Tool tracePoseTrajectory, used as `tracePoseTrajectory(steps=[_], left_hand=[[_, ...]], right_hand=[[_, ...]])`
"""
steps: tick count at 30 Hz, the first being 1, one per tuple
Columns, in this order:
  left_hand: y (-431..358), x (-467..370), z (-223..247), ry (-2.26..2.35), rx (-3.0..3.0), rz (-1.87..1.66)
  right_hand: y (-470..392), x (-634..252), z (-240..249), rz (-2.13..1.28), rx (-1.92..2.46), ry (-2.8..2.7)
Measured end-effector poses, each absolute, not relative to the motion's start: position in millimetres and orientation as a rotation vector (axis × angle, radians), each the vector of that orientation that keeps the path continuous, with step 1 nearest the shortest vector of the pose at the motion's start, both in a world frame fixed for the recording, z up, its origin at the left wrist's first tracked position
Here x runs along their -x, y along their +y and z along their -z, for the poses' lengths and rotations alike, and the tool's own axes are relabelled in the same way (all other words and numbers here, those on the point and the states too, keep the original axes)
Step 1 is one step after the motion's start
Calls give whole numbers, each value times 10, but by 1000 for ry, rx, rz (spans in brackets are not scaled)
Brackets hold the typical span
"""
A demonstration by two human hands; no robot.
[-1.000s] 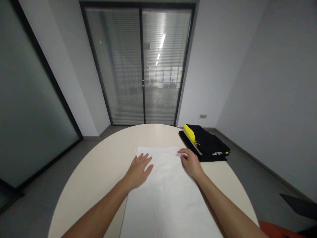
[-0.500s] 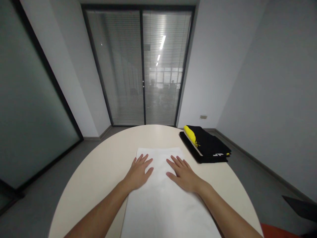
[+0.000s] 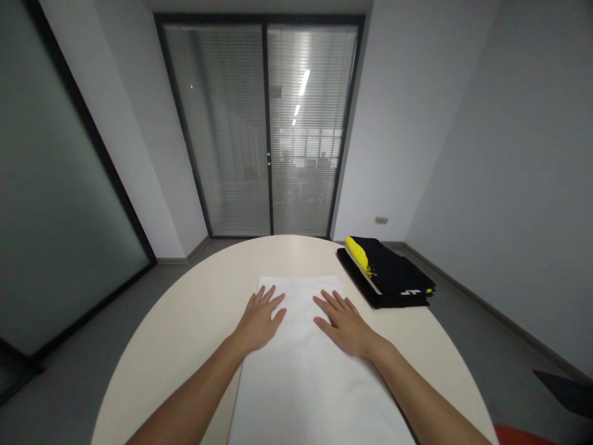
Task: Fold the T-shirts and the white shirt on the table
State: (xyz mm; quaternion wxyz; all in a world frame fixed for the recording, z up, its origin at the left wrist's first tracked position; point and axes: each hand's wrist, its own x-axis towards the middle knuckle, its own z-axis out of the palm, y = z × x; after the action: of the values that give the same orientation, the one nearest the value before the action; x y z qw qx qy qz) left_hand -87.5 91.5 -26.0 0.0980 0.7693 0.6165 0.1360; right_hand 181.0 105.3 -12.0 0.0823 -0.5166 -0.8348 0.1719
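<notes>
We logged the largest change first: our right hand [image 3: 349, 330], earlier curled at the white cloth's [image 3: 301, 383] right edge, had flattened onto its top, while our left hand [image 3: 257, 324] had stayed on the left side; both sides of the far end thus lay under a hand. Counted by size: glazed partition [image 3: 222, 154], one, two panels, blinds behind. Round table [image 3: 185, 321], one, pale. White cloth, one, laid flat at mid-table, its far end short of the far rim, its near end out of view. Dark folded pile [image 3: 398, 272], one, near the cloth's far right corner and apart from it, at least two layers, exact number untold. Hands, two, palms down, fingers spread wide, gripping nothing we could see. Yellow patch [image 3: 356, 252], one large, on the pile. Wall plate [image 3: 381, 220], one.
</notes>
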Motion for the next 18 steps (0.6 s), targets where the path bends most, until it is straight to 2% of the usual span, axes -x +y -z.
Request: tracePoseTrajectory(steps=[9,15,18], left_hand=[[1018,1180,357,2035,-2190,-283],[998,1139,301,2049,-2267,-340],[905,1035,195,2063,-2334,-456]], right_hand=[[1079,-1860,176,-562,1473,-2479],[1024,-1837,76,-488,1485,-2493],[950,-1803,-6,-431,1324,-2547]])
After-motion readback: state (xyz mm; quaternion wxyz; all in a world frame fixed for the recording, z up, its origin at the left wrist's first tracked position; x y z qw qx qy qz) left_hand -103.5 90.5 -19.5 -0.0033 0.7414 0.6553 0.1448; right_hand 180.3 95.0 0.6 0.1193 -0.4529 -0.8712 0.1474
